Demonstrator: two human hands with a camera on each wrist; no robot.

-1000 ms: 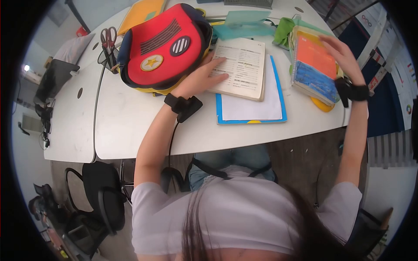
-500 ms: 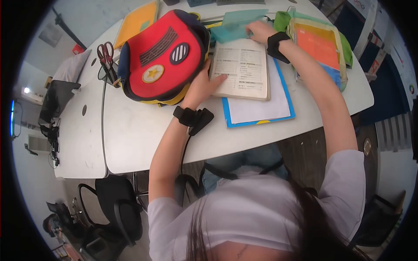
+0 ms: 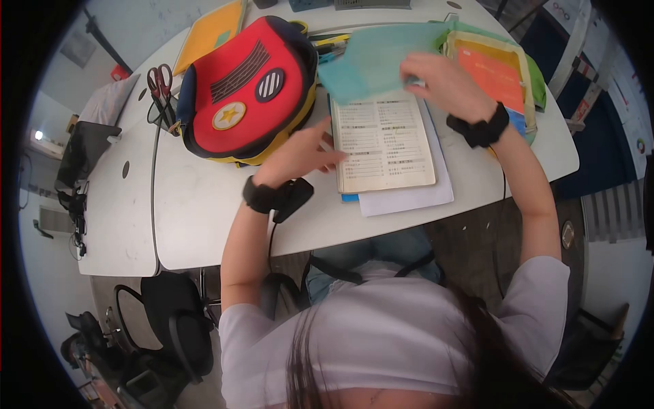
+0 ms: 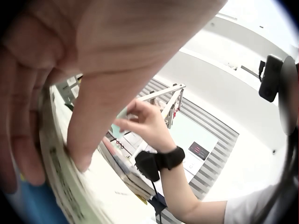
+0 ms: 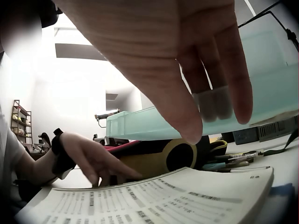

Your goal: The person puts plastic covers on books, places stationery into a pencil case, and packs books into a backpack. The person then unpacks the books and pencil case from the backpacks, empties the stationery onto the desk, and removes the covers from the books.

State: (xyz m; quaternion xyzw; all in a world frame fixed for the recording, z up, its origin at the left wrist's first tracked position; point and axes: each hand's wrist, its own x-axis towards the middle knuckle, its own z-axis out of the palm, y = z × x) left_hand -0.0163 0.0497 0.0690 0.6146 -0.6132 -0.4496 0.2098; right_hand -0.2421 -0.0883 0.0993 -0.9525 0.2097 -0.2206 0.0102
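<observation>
Teal folder (image 3: 368, 65): Half a second earlier it lay beyond the book (image 3: 388, 150); now it spreads further towards the person, its near corner over the book's top edge. The right-wrist view shows it hanging above the printed page (image 5: 177, 200), apart from it.

Book: Shifted towards 6 o'clock, nearer the table edge, in the same instant. It now hides most of the blue board (image 3: 349, 198) beneath, while a white sheet (image 3: 409, 202) juts out at 5 o'clock.

What it means: By the look of it, two items are being handled at once, one to each side of the same small stack.

Right hand (image 3: 443, 82): At 1 o'clock from the book, narrowed, pinching the folder's near edge; some fingertips show dimly through the plastic.

Left hand (image 3: 296, 160): At 9 o'clock from the book, gripping its edge, thumb on the page and fingers down the side.

Book's looks: Cream paper, two columns of print, grey heading bands, lettering too small to read. Whether it lies flat or is slightly raised cannot be told.

Around the book: A red backpack (image 3: 238, 88) at 10 o'clock, pens (image 3: 332, 48) at 11, a pouch (image 3: 528, 88) with an orange-and-blue notebook (image 3: 490, 78) at 2.
</observation>
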